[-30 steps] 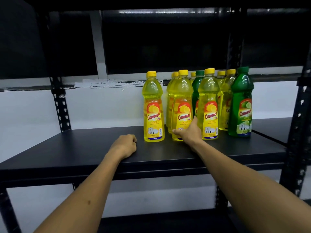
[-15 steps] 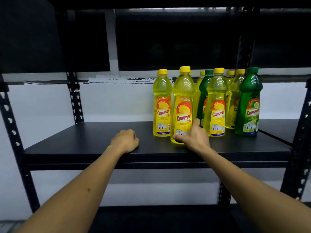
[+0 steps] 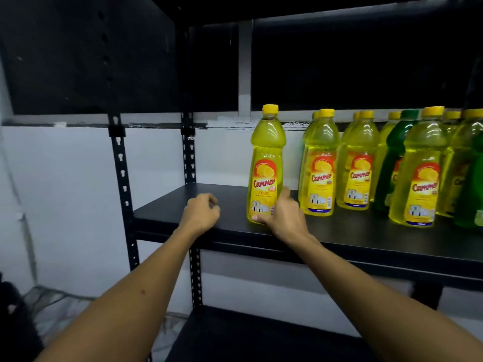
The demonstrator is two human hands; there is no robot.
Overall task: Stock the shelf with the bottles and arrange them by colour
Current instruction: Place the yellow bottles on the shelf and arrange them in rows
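Observation:
A yellow bottle with a yellow cap stands upright near the front of the black shelf board, apart from the others. My right hand grips its base, thumb across the front. My left hand rests on the shelf's front edge as a loose fist holding nothing. To the right stand several more yellow bottles in rows, with a green bottle among them and another green bottle cut off at the right edge.
Black perforated uprights frame the shelf's left end. A lower black shelf lies below. The shelf above is dark. A white wall stands behind and left, with a dark object on the floor.
My right hand has slid one yellow bottle leftward out of the group along the shelf. The camera has swung left. My left hand has stayed on the shelf edge.

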